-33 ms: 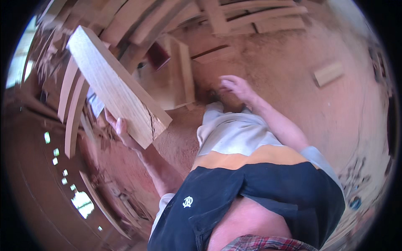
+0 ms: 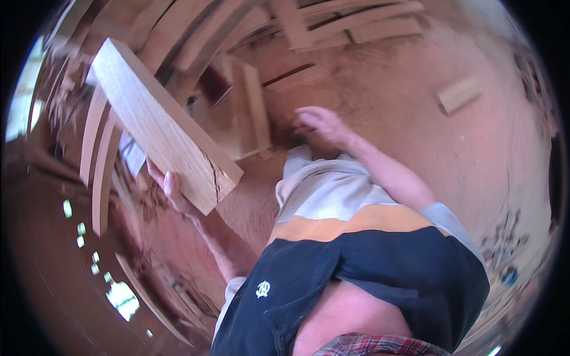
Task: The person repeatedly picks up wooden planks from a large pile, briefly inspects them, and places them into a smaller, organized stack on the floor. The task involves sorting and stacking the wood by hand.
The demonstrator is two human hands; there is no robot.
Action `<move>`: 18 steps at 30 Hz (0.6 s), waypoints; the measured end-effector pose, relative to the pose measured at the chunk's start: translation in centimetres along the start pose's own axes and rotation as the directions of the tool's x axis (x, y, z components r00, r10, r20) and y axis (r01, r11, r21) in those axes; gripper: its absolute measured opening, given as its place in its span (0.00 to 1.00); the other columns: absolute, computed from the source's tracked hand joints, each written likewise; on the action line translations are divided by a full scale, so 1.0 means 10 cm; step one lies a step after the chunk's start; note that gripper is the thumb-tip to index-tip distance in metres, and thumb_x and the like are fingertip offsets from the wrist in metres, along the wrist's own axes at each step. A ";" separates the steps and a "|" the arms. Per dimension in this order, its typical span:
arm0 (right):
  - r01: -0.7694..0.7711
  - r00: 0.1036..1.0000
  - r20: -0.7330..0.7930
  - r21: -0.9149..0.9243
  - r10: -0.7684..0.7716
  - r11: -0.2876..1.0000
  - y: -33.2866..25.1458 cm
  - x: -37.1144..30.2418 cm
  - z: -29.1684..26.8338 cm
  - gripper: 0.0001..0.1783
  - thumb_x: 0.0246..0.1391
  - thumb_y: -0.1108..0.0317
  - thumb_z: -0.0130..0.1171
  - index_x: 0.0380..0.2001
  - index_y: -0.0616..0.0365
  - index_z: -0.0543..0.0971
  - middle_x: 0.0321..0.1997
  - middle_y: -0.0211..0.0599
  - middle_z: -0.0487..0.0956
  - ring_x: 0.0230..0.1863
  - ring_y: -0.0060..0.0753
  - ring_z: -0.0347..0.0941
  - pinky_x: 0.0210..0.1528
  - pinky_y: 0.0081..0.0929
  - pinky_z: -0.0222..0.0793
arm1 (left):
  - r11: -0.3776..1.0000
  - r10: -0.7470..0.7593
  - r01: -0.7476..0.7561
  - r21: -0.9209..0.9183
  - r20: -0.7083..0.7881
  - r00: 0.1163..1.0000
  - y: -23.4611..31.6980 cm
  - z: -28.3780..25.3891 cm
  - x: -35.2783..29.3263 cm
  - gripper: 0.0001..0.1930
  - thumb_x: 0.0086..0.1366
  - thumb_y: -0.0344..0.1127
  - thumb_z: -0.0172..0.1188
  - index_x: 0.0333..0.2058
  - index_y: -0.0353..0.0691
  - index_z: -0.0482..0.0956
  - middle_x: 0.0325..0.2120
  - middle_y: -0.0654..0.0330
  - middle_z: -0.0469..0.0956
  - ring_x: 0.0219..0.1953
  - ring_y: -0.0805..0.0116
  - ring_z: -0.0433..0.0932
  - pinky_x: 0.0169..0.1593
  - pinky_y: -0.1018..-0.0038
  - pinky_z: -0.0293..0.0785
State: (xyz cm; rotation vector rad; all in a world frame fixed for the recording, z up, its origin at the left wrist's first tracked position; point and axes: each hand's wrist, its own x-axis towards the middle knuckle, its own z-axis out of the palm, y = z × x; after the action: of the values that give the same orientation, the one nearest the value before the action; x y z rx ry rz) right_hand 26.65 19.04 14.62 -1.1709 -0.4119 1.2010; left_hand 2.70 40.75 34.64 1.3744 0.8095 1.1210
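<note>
My left hand (image 2: 171, 185) is closed on the lower end of a thick, squared wooden beam (image 2: 157, 121). The beam slants up and to the left, and a dark, jagged crack runs through the grain near its lower end. Most of my left fingers are hidden beneath the wood. Away from the beam, my right hand (image 2: 323, 126) hovers above the floor in front of my legs. Its fingers are loosely bent and apart, slightly blurred, with nothing visible in them.
Two curved wooden pieces (image 2: 102, 172) stand left of the beam. Behind it are a pale upright board (image 2: 256, 107) and a dark red object (image 2: 215, 86). Curved timbers (image 2: 362, 21) are stacked at the far side. A short wood block (image 2: 458, 96) lies on the dusty floor at right.
The surroundings shift slightly in the picture. My right hand appears a little farther left; my left hand keeps its hold on the beam.
</note>
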 end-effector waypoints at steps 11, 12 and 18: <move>0.182 0.914 -0.403 0.515 0.049 0.838 -0.34 -0.90 0.02 0.54 0.56 0.44 0.73 0.73 0.58 0.56 0.64 0.49 0.74 0.59 0.42 0.78 0.59 0.47 0.76 | 0.886 -0.458 0.338 0.319 0.720 0.521 -1.01 1.73 -0.83 0.40 0.62 0.41 0.60 0.71 0.32 0.59 0.67 0.45 0.64 0.65 0.53 0.69 0.67 0.63 0.67; 0.242 0.904 -0.428 0.533 0.012 0.811 -0.18 -0.97 -0.05 0.54 0.53 0.50 0.77 0.73 0.57 0.56 0.63 0.49 0.74 0.60 0.44 0.77 0.58 0.52 0.79 | 0.820 -0.571 0.341 0.459 0.686 0.451 -1.19 1.81 -0.89 0.40 0.62 0.42 0.61 0.71 0.33 0.59 0.67 0.45 0.65 0.64 0.53 0.70 0.66 0.64 0.68; 0.210 0.762 -0.520 0.762 0.386 0.613 0.46 -1.70 -0.39 0.37 0.60 0.39 0.65 0.64 0.49 0.72 0.59 0.43 0.80 0.58 0.43 0.79 0.61 0.48 0.77 | 0.354 -0.763 0.623 0.697 0.601 -0.238 -2.17 2.40 -1.44 0.33 0.65 0.47 0.60 0.64 0.33 0.70 0.58 0.47 0.76 0.57 0.54 0.78 0.61 0.61 0.75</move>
State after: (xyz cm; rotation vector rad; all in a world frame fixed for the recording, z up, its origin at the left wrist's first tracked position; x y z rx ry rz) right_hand 21.02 1.95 14.37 -0.7169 0.7058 0.8096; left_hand 23.67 22.35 12.85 1.0012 0.5714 -0.7966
